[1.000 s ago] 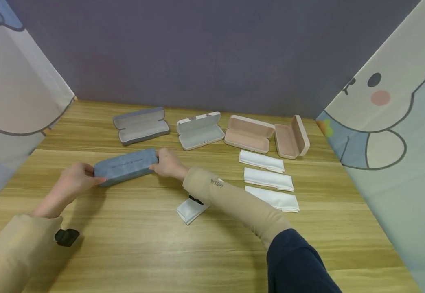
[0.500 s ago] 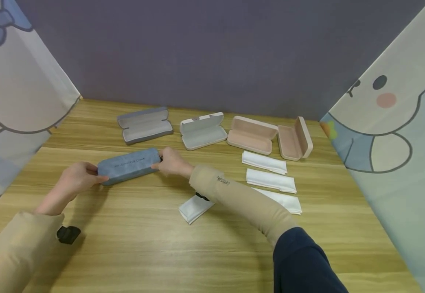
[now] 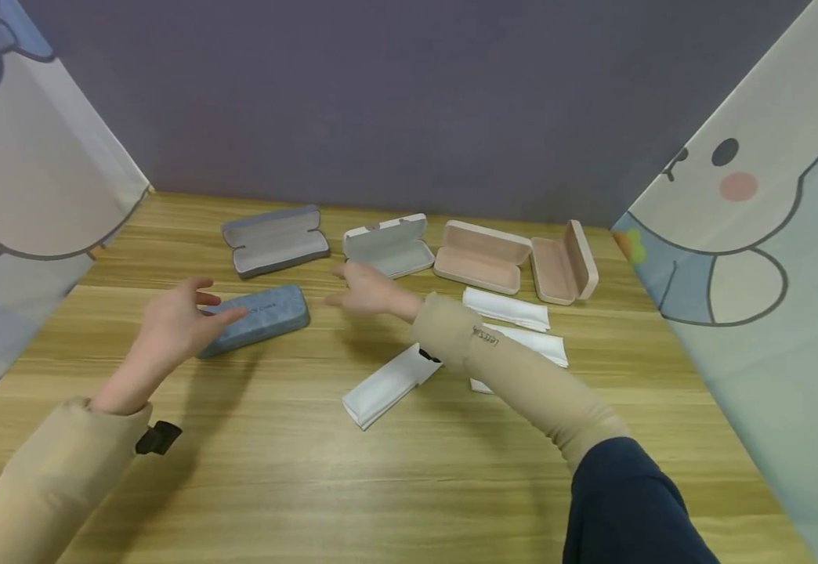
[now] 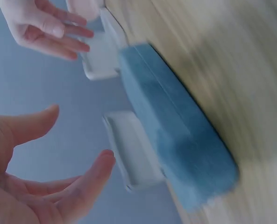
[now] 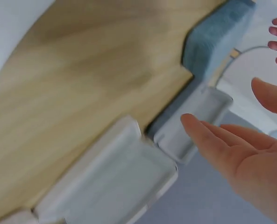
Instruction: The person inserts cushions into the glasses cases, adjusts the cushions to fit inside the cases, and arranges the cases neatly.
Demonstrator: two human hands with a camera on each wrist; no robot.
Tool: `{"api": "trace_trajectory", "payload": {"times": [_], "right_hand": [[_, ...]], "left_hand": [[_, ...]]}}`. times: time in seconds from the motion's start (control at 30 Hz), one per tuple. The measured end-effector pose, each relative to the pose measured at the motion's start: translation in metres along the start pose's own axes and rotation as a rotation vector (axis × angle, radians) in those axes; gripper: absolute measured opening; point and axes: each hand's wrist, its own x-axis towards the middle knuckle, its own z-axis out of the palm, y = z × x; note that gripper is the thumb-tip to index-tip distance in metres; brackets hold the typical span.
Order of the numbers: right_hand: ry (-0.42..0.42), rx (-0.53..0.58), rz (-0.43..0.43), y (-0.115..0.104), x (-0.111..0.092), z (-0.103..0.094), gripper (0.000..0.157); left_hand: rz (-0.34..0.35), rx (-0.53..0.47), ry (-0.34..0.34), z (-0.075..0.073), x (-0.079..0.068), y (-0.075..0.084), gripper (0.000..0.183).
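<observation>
A closed blue glasses case (image 3: 268,313) lies on the wooden table, slightly slanted. My left hand (image 3: 176,329) hovers above its left end, thumb and fingers spread apart with nothing between them; the left wrist view shows a gap between that hand and the blue case (image 4: 171,126). To the right of the case, my right hand (image 3: 370,290) is in the air in front of the open white glasses case (image 3: 398,249). In the right wrist view its thumb and fingers are parted and hold nothing. A folded white cloth (image 3: 388,388) lies partly under the right forearm.
Along the back stand an open grey glasses case (image 3: 278,247), an open pink glasses case (image 3: 479,266) and another pink case (image 3: 553,270) turned sideways. Several folded white cloths (image 3: 504,307) lie at the right, partly hidden by the right sleeve. A grey-purple wall (image 3: 381,102) rises behind.
Both hands have let go of the blue case, which stays on the table. The left hand has lifted and the right hand has moved away to the right.
</observation>
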Motion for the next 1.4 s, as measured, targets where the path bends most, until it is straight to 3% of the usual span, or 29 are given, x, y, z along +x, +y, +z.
{"api": "trace_trajectory", "payload": {"times": [0.4, 0.67, 0.97, 1.4], "right_hand": [[0.036, 0.037, -0.049, 0.022, -0.052, -0.042, 0.06], [0.04, -0.043, -0.05, 0.043, -0.082, -0.047, 0.06], [0.048, -0.06, -0.055, 0.06, -0.103, -0.039, 0.057], [0.0, -0.039, -0.04, 0.078, -0.114, -0.022, 0.054]], "left_hand": [[0.16, -0.075, 0.072, 0.013, -0.016, 0.057, 0.072], [0.295, -0.112, 0.094, 0.023, -0.032, 0.078, 0.063], [0.382, -0.133, 0.085, 0.04, -0.043, 0.09, 0.059], [0.435, -0.086, 0.009, 0.078, -0.038, 0.091, 0.053]]}}
